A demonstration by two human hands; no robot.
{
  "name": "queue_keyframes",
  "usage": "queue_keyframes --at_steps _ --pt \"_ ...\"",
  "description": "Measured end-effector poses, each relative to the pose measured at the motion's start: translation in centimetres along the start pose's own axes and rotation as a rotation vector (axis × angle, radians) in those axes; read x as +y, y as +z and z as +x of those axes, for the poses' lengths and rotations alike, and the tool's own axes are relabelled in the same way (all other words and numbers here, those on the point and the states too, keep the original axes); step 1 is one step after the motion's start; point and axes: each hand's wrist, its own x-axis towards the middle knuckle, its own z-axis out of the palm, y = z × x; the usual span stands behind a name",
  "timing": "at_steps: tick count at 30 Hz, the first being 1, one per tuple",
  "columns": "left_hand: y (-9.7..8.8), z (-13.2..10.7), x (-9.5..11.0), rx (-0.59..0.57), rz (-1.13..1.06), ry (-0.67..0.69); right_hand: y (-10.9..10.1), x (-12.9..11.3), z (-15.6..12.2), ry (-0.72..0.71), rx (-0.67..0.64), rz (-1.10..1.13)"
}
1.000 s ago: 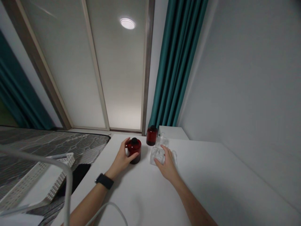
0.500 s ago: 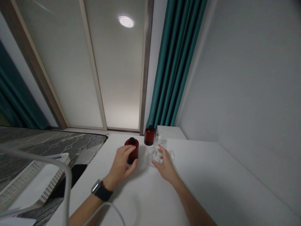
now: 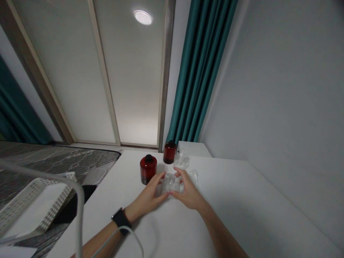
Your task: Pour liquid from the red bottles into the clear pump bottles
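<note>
Two bare hands, the left hand and the right hand, press with spread fingers on either side of a clear plastic insert on a white table; a dark red bottle stands just left, a second dark red bottle and another clear plastic piece beyond, teal curtains behind

Left hand moved from red jar to clear plastic insert
It now touches the insert's left edge, facing the right hand; the jar stands released.
</note>
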Motion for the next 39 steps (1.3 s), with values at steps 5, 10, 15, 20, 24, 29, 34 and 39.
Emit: queue_keyframes --at_steps 5,10,15,20,24,29,34,39 --pt "0.2 0.0 -0.4 0.006 -0.051 -0.061 0.2 0.4 0.0 -0.017 -0.015 0.005" --pt "0.3 0.0 -0.8 0.006 -0.08 -0.089 0.5 0.6 0.0 -0.009 -0.017 0.019" --pt "0.4 0.0 -0.8 0.006 -0.105 -0.103 -0.3 0.5 0.0 -0.029 -0.07 -0.017" --pt "0.5 0.0 -0.7 0.023 -0.116 -0.128 -2.1 1.7 0.4 -0.126 0.047 -0.124" --pt "0.5 0.2 -0.8 0.037 -0.127 -0.155 -3.1 4.8 1.3 -0.038 0.272 -0.242" --pt "0.6 0.2 -1.0 0.038 -0.107 -0.149 -3.7 8.3 1.9 0.068 0.441 -0.404" --pt "0.6 0.1 -1.1 0.018 -0.079 -0.159 -3.8 9.9 1.7 0.143 0.496 -0.528" --pt "0.5 0.1 -0.8 0.015 -0.086 -0.165 -3.6 10.6 1.5 0.192 0.508 -0.581"
